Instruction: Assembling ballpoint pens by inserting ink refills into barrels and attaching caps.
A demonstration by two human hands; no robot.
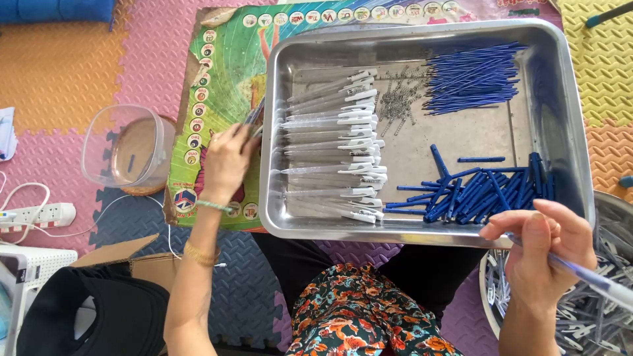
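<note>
From the head view, a steel tray (560,132) sits on foam floor mats, resting partly on a colourful poster (224,86). Inside it lie a row of clear pen barrels with white clips (336,145), a scatter of small metal springs (395,102), a heap of thin blue refills (471,76) at the far side and a pile of blue caps (488,191) near the front rim. The left hand (227,161) is closed around a few barrels (254,115) just outside the tray's left wall, fingers curled tight. The right hand (541,247) pinches one assembled pen (593,277) between thumb and fingers, just past the tray's front right corner and above a round metal basin (610,211) full of finished pens. A clear plastic tub (125,145) stands to the left, a power strip (39,214) beyond it. To do this well, I judge the pen should be lowered into the basin rather than tossed, while the left hand keeps its barrels parallel so one can be picked out cleanly.
</note>
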